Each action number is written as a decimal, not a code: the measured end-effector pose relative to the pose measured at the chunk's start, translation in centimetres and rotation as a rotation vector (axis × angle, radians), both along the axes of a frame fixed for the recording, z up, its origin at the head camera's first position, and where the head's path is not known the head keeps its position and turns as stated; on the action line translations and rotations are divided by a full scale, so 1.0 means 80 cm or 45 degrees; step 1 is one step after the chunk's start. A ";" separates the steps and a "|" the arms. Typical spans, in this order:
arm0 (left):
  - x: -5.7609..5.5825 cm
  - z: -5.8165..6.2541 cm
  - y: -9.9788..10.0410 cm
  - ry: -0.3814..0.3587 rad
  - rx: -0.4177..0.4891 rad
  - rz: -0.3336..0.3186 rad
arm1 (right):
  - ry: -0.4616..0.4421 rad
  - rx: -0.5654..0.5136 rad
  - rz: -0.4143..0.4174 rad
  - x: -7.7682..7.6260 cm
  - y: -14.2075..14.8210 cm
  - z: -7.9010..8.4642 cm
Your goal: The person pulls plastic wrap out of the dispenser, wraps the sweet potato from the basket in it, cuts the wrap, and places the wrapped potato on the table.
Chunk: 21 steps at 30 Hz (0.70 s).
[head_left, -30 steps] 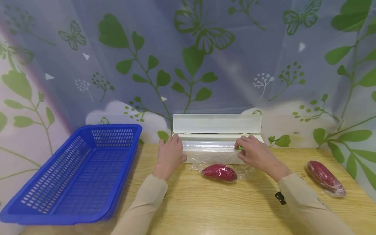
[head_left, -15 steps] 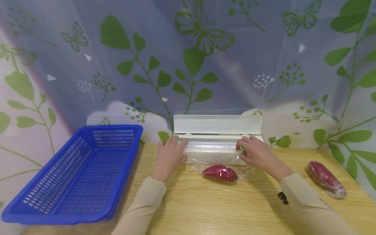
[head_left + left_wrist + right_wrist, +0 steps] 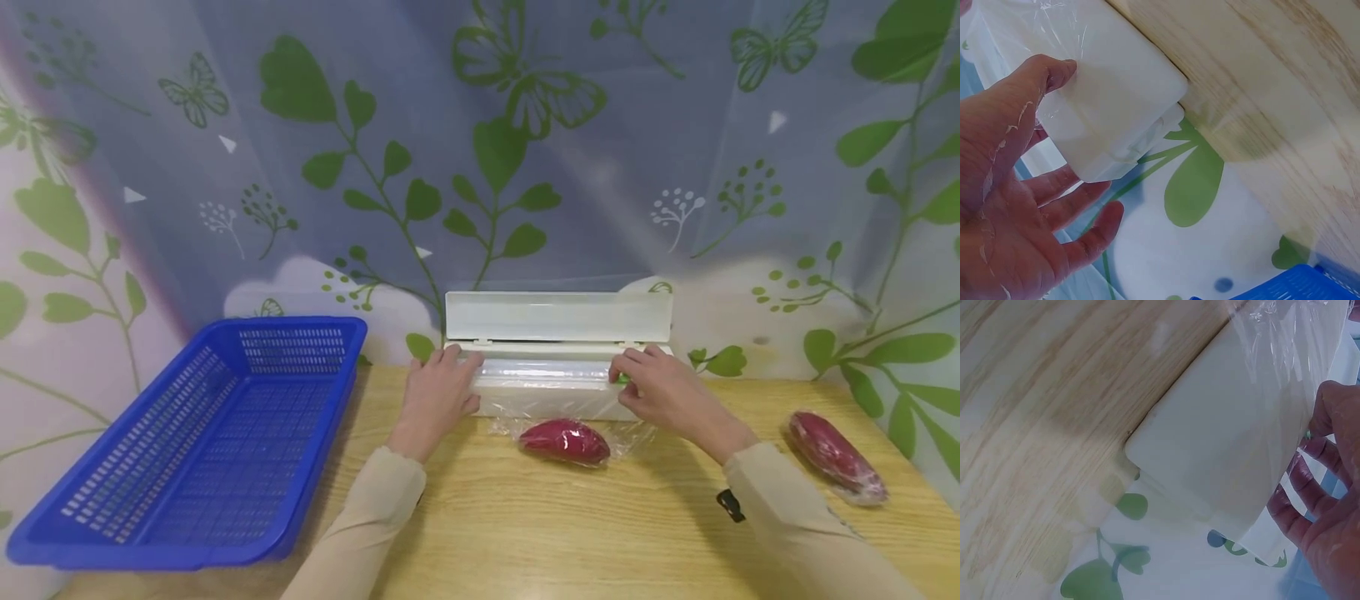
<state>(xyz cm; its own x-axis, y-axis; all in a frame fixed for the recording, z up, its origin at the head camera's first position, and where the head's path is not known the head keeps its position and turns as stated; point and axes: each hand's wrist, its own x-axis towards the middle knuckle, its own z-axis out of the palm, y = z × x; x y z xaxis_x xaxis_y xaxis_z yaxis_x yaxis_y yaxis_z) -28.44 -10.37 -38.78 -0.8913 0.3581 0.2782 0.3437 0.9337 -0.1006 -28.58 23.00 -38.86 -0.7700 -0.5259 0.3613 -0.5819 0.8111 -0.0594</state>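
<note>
A white cling film dispenser (image 3: 495,406) stands against the backdrop with its lid (image 3: 558,317) up and a clear film roll (image 3: 540,369) inside. My left hand (image 3: 437,398) holds its left end, the thumb on the front face and the fingers reaching over the top. At the right end, my right hand (image 3: 671,392) pinches a small green slider (image 3: 622,379) between thumb and forefinger. Film hangs down the front wall, seen in the right wrist view as a creased sheet (image 3: 1272,356). It runs onto a purple-red sweet potato (image 3: 565,442) lying before the dispenser.
A blue plastic basket (image 3: 318,442) stands at the left. Another sweet potato (image 3: 836,457), wrapped in film, lies near the right edge of the wooden table (image 3: 555,533). A leaf-patterned cloth (image 3: 360,275) rises close behind the dispenser.
My left forefinger has stretched out further over the dispenser's edge. My right hand has shifted slightly right with the green slider. The dispenser and both sweet potatoes stay put.
</note>
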 end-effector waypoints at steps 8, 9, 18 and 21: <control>0.003 0.001 0.000 -0.018 -0.023 0.014 | 0.001 -0.010 0.006 0.001 0.001 -0.003; 0.004 0.000 0.000 -0.015 -0.023 0.015 | 0.003 -0.008 0.009 0.001 0.001 -0.003; 0.002 -0.002 0.000 0.046 -0.006 0.011 | 0.014 0.004 0.015 0.000 0.002 -0.001; 0.000 0.000 0.000 0.050 -0.008 0.007 | 0.009 -0.003 0.002 0.000 0.003 0.000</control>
